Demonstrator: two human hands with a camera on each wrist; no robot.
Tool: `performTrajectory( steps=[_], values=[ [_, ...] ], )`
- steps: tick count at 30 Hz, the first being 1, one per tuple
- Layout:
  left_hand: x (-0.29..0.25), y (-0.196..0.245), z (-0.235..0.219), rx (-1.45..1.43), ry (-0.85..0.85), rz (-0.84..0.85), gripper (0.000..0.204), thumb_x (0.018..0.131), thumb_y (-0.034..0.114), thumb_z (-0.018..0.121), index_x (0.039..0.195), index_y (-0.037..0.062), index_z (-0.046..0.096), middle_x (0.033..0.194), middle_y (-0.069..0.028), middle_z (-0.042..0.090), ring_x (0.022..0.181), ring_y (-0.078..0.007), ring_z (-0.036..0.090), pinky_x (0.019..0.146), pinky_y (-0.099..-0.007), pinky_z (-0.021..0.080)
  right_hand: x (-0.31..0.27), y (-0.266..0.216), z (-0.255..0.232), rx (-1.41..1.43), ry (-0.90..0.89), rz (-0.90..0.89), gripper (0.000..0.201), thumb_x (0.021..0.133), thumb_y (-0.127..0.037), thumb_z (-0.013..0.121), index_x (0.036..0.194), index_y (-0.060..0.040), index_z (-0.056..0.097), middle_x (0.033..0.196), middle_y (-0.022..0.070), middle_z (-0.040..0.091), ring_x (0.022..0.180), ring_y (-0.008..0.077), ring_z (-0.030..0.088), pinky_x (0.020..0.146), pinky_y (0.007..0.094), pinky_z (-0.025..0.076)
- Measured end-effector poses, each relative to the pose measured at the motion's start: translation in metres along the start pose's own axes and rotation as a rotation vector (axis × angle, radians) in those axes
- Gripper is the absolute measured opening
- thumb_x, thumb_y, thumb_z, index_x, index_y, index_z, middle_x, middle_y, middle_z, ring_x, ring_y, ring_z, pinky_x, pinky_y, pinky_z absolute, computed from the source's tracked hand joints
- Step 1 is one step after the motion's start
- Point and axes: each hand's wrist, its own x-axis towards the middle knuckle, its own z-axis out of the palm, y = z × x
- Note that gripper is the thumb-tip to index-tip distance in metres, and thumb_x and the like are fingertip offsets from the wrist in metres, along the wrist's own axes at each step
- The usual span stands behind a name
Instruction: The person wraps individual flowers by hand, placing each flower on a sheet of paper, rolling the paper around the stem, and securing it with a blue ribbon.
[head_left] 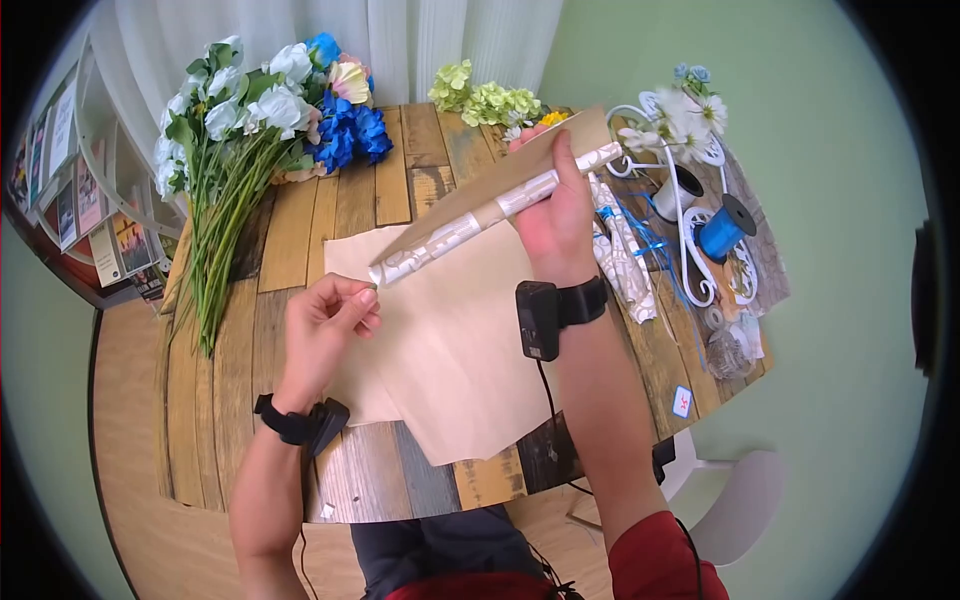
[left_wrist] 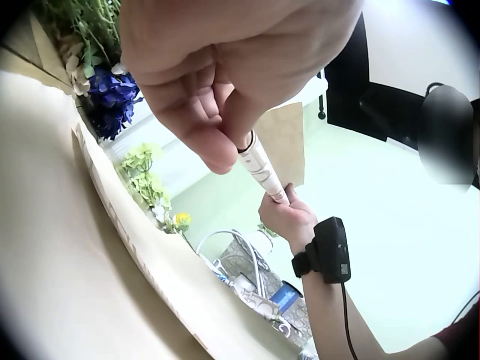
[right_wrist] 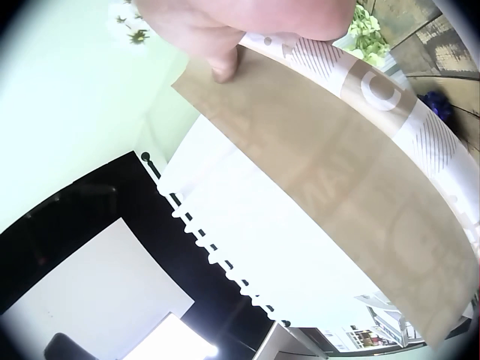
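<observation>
A patterned white-and-tan paper roll [head_left: 450, 235] with a loose brown flap [head_left: 480, 185] slants above the table. My right hand [head_left: 560, 215] grips its upper right part, palm underneath and thumb across the paper. At the lower left end, my left hand [head_left: 330, 320] pinches the roll's tip between thumb and fingers; the exact contact is partly hidden. The left wrist view shows these fingers [left_wrist: 217, 150] at the end of the narrow roll [left_wrist: 262, 171]. In the right wrist view, a fingertip [right_wrist: 223, 69] presses on the brown flap [right_wrist: 322, 165]. Flat brown sheets [head_left: 460, 370] lie below.
White and blue flowers [head_left: 280, 105] with long stems lie at the left, green blooms [head_left: 490, 100] at the back. On the right are a blue ribbon spool [head_left: 726, 228], a white spool [head_left: 677, 195], a white scrolled stand [head_left: 690, 275] and wrapped paper pieces [head_left: 625, 255].
</observation>
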Motion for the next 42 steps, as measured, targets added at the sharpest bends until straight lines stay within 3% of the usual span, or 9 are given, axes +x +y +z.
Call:
performTrajectory(
  steps=[7,9,13,15,21,30,33,37,42],
  values=[
    [0.0,0.002,-0.007,-0.026,-0.139,-0.057,0.026,0.1,0.022,0.056,0.087,0.001,0.063,0.07,-0.0033,0.063,0.058,-0.0096,0.059,0.051,-0.0223,0.045,-0.006,0.0,0.009,0.036,0.034,0.031,0.028,0.097,-0.025,0.061,0.11,-0.0016,0.053,0.099,0.0093,0.059,0.098,0.0217,0.06,0.093,0.0398,0.051],
    [-0.002,0.004,-0.009,-0.109,-0.168,-0.177,0.031,0.101,0.027,0.053,0.084,0.0024,0.062,0.068,-0.0019,0.061,0.056,-0.0082,0.057,0.048,-0.0209,0.042,-0.007,0.001,0.009,0.049,0.059,0.042,0.028,0.097,-0.025,0.062,0.11,-0.002,0.053,0.099,0.0089,0.059,0.098,0.0212,0.061,0.093,0.0396,0.051],
    [-0.001,0.006,-0.004,-0.138,-0.181,-0.216,0.026,0.1,0.024,0.056,0.087,0.0028,0.062,0.07,-0.002,0.061,0.057,-0.0081,0.058,0.048,-0.0209,0.043,-0.007,0.003,0.009,0.033,0.019,0.033,0.028,0.096,-0.026,0.063,0.109,-0.0029,0.054,0.1,0.009,0.06,0.097,0.0207,0.062,0.092,0.0395,0.053],
    [-0.002,0.008,0.006,-0.02,-0.002,-0.075,0.018,0.099,0.018,0.057,0.091,0.0027,0.062,0.074,-0.002,0.062,0.06,-0.0084,0.06,0.05,-0.0215,0.045,-0.007,0.002,0.008,0.025,0.012,0.027,0.028,0.096,-0.026,0.063,0.108,-0.003,0.054,0.1,0.0089,0.06,0.097,0.0207,0.062,0.092,0.0395,0.053],
    [-0.003,0.0,0.003,0.08,-0.008,0.071,0.014,0.101,0.013,0.054,0.097,0.0008,0.058,0.079,-0.0025,0.061,0.064,-0.0074,0.059,0.053,-0.0224,0.048,-0.005,0.003,0.004,0.004,0.012,-0.011,0.027,0.096,-0.027,0.063,0.108,-0.0047,0.054,0.101,0.0091,0.061,0.097,0.0206,0.062,0.092,0.0398,0.053],
    [-0.006,0.008,0.005,0.364,-0.028,0.005,0.028,0.106,0.023,0.043,0.089,0.0029,0.053,0.067,-0.0009,0.054,0.053,-0.0073,0.053,0.048,-0.0213,0.045,-0.009,0.002,0.007,0.005,0.007,0.012,0.025,0.096,-0.027,0.063,0.108,-0.0074,0.054,0.095,0.0068,0.063,0.092,0.0199,0.064,0.087,0.0386,0.056],
    [-0.006,0.01,0.004,0.181,-0.062,-0.16,0.027,0.105,0.024,0.045,0.089,0.004,0.054,0.064,-0.0001,0.054,0.048,-0.0077,0.052,0.046,-0.021,0.044,-0.01,0.001,0.008,0.034,-0.016,0.01,0.026,0.097,-0.029,0.062,0.11,-0.0077,0.054,0.095,0.0071,0.063,0.09,0.0199,0.065,0.086,0.0385,0.057],
    [-0.004,0.008,0.006,0.042,-0.055,-0.175,0.024,0.104,0.023,0.048,0.091,0.0042,0.055,0.069,-0.0016,0.057,0.055,-0.0079,0.057,0.049,-0.0211,0.046,-0.009,-0.001,0.006,-0.005,-0.027,0.001,0.03,0.098,-0.031,0.059,0.113,-0.0067,0.052,0.096,0.0077,0.063,0.088,0.02,0.064,0.084,0.0388,0.057],
    [-0.003,0.0,0.003,0.041,-0.068,0.036,0.012,0.098,0.011,0.059,0.103,0.0004,0.058,0.084,-0.0043,0.063,0.07,-0.0092,0.061,0.059,-0.0236,0.051,-0.006,-0.005,0.004,-0.048,0.009,-0.025,0.032,0.099,-0.032,0.057,0.116,-0.0052,0.05,0.095,0.0082,0.062,0.087,0.0197,0.064,0.083,0.0385,0.057]
  ],
)
